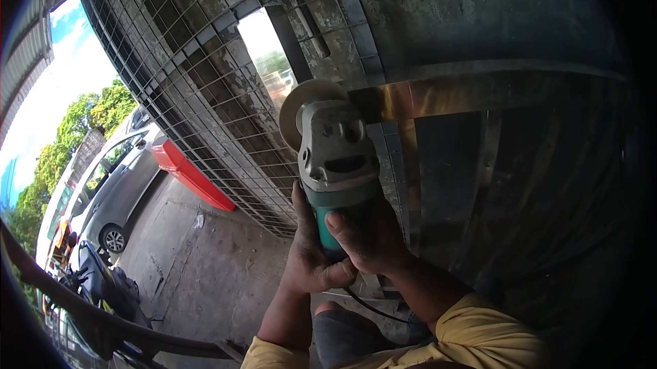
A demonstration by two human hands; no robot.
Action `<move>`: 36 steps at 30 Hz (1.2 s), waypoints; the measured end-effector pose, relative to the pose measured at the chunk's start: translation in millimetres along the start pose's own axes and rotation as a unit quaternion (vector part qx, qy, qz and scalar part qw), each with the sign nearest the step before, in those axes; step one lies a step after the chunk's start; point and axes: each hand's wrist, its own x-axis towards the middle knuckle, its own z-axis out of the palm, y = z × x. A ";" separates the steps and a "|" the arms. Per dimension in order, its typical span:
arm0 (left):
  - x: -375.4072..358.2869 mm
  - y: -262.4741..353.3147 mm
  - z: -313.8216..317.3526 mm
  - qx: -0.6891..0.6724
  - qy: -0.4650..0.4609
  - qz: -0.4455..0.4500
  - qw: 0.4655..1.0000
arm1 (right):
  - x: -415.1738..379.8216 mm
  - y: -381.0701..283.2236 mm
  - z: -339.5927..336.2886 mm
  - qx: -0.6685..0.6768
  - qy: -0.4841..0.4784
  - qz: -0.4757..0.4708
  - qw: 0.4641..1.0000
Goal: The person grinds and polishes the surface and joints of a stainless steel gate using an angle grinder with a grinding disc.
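Evidently, the left hand point(309, 258) and right hand point(375, 237) grip the angle grinder point(337, 153) before the wire mesh point(198, 98). Likely heavy and rigid, it suits a 2-handed body hold, clear of its disc point(293, 110). Left of the mesh, rough concrete floor point(219, 266) leads to a car point(126, 187).

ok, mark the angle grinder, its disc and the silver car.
Angle grinder point(338, 153): head view, on the grey housing.
Disc point(291, 114): head view, on the exposed face beside the housing.
Silver car point(128, 185): head view, on the side bodywork.
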 end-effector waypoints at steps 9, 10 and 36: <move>-12.7 0.4 4.0 -0.030 0.057 -0.023 0.998 | 2.6 9.3 7.7 -0.034 -0.005 -0.030 0.999; -11.6 1.0 3.5 -0.032 0.050 -0.019 0.998 | 2.4 3.5 6.5 -0.027 -0.002 -0.024 0.999; -25.3 -6.8 8.5 0.004 0.081 -0.024 0.996 | 0.8 12.9 5.1 -0.037 -0.031 -0.013 0.999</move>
